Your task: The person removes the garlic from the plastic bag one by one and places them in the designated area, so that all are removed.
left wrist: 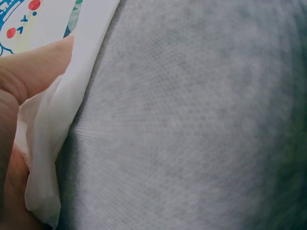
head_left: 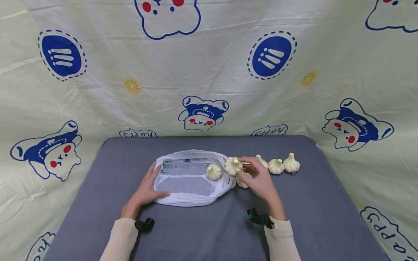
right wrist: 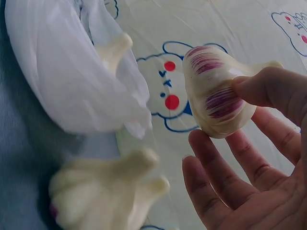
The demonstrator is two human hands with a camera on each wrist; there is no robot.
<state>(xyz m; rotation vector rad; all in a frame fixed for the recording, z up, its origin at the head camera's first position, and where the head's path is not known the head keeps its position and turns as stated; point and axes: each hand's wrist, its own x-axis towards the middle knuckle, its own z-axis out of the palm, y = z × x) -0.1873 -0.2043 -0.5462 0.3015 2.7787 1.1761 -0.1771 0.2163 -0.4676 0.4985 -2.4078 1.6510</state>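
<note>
A white plastic bag [head_left: 192,200] lies with its mouth spread wide on the grey table. My left hand [head_left: 148,188] grips its left rim; in the left wrist view the thumb [left wrist: 43,69] lies over the bag's edge. Inside the bag's right end sits one garlic bulb [head_left: 213,172]. Just above the right rim, my right hand [head_left: 259,179] pinches another garlic bulb [head_left: 233,166] between thumb and fingers. Purple streaks show on this held bulb [right wrist: 216,93] in the right wrist view. Below that hand, a further garlic bulb [head_left: 242,180] rests beside the bag, partly hidden.
Right of the bag, a short row of garlic bulbs [head_left: 275,166] stands on the table, the left one [head_left: 261,161] partly behind my right hand. A patterned cloth [head_left: 209,72] hangs behind the grey table [head_left: 202,232]. Each wrist wears a small black camera [head_left: 144,224].
</note>
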